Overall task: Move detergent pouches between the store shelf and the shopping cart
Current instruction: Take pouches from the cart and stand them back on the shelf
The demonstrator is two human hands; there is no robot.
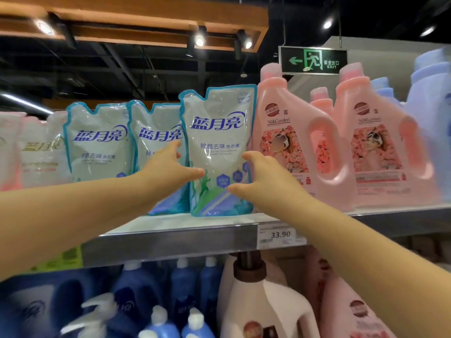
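Clasping from both sides the foremost white, blue-edged soft plastic detergent pouch (219, 132) on the grey metal store shelf (170, 237); pinching its left edge with the left hand (168, 167), thumb across the front and fingers tucked behind, and curling the right hand (263, 176) round its right edge. Standing the pouch upright on the shelf board between the two palms, just beside a pink plastic jug (288, 142) and overlapping two matching pouches (97, 142). Seemingly either lifting it off or setting it down, direction being unclear; next calling for squeezing evenly and supporting the limp bag's base
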